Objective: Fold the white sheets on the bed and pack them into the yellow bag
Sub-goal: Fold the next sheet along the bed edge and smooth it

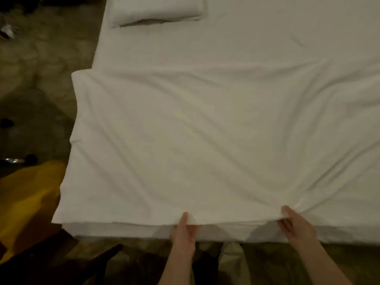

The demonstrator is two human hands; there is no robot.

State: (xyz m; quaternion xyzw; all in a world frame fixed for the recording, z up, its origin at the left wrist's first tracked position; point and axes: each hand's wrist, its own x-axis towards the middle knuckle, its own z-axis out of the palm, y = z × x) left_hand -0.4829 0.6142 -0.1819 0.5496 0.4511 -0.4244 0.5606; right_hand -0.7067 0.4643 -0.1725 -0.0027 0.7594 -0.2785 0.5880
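A white sheet (164,145) lies spread flat over the near left part of the bed (267,48), its left edge hanging past the mattress. My left hand (184,229) pinches the sheet's near edge, thumb on top. Further right, my right hand (293,222) pinches the same near edge, and wrinkles fan out from that grip. The yellow bag (26,198) lies on the floor at the bed's near left corner.
A white pillow (156,11) rests at the far left of the bed. Mottled floor (37,68) runs along the left side, with small dark objects (18,160) beside the bag. A dark wooden piece (82,262) sits at the lower left.
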